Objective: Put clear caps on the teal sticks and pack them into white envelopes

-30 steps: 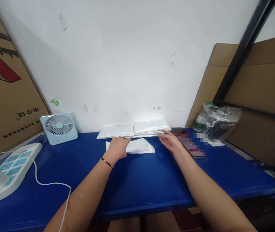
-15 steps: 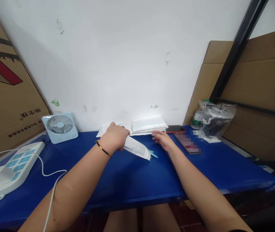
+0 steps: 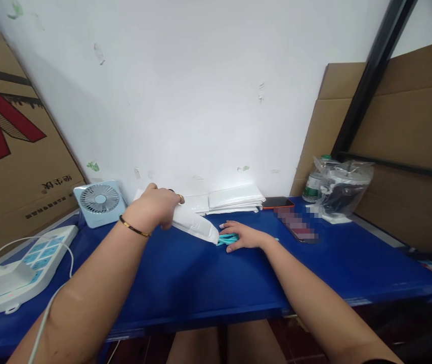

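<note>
My left hand point(image 3: 157, 205) is closed on the upper end of a white padded mailer bag point(image 3: 197, 227), which slants down to the right with its lower end near the tabletop. From that end, several thin teal sticks point(image 3: 226, 239) stick out. My right hand point(image 3: 244, 235) is curled over the sticks, thumb on the near side and fingers on the far side. A teal tip shows past the wrist; the palm hides the rest. Behind my hands, a stack of white padded mailer bags point(image 3: 234, 197) lies against the wall.
On the blue table point(image 3: 185, 288), a light-blue fan point(image 3: 102, 202) and a white power strip point(image 3: 37, 265) with a cable are at left. Two phones point(image 3: 278, 202), a bottle point(image 3: 312, 187) and a clear plastic bag point(image 3: 347, 192) are at right. Cardboard point(image 3: 409, 116) flanks both sides.
My left hand has drawn the mailer bag left, and more of the teal sticks now show at its end. My right hand has come left and down from beside the stack onto the sticks.
</note>
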